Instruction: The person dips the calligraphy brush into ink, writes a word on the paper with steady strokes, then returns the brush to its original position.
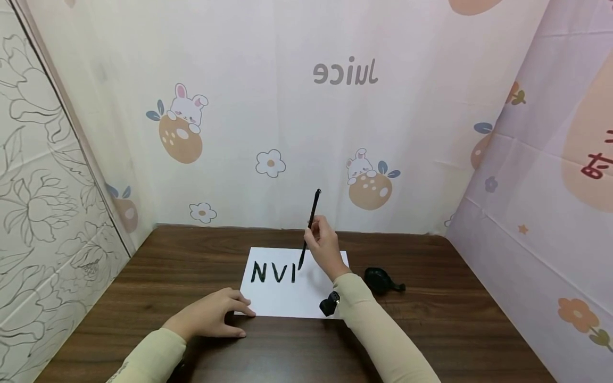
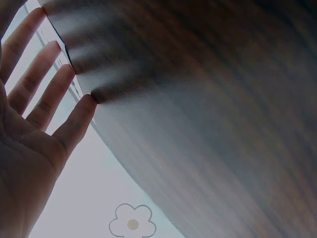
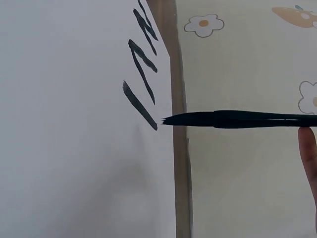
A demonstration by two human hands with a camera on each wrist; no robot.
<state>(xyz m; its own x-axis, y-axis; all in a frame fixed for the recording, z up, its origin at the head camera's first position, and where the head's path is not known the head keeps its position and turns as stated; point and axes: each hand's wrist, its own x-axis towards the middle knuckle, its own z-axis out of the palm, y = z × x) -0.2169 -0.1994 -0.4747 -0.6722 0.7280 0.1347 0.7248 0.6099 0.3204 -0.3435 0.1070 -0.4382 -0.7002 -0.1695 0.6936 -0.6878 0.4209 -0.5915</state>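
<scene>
A sheet of white paper [image 1: 282,303] lies on the table with black strokes [image 1: 273,273] that read N, V and a single upright line. My right hand [image 1: 324,246] pinches a black writing brush [image 1: 313,210] partway along its handle, over the paper's right half. In the right wrist view the brush's dark tip [image 3: 171,120] points at the sheet, close beside the lower end of the last stroke [image 3: 140,105]. My left hand [image 1: 215,314] rests at the paper's near left corner, fingers spread and fingertips at its edge. The left wrist view shows those fingers [image 2: 42,89] fairly straight.
Right of the paper, close to my right forearm, lies a dark rounded object [image 1: 378,280] with a short narrow end. The brown wooden table [image 1: 460,319] reaches back to a printed curtain [image 1: 230,133], with more hangings on both sides.
</scene>
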